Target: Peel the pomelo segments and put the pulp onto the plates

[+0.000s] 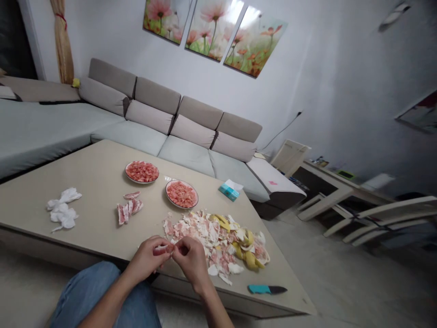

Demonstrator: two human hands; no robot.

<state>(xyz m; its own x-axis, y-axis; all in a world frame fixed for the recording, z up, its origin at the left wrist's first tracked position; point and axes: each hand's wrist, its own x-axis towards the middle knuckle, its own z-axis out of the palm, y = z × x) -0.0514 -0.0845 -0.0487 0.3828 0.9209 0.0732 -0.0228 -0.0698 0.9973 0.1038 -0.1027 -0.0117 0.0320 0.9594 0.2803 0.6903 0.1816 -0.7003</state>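
Note:
Both my hands meet over the near edge of the beige table. My left hand is closed around a pink pomelo segment. My right hand pinches the skin at that segment's right end. Just beyond my hands lies a heap of pink-white membrane and yellow peel. Several unpeeled segments lie to the left. Farther back stand two plates of peeled pink flesh, one on the left and one on the right.
A knife with a teal handle lies near the table's front right corner. Crumpled white tissues sit at the left, and a teal tissue pack at the far right edge. A grey sofa stands behind the table; pale chairs at right.

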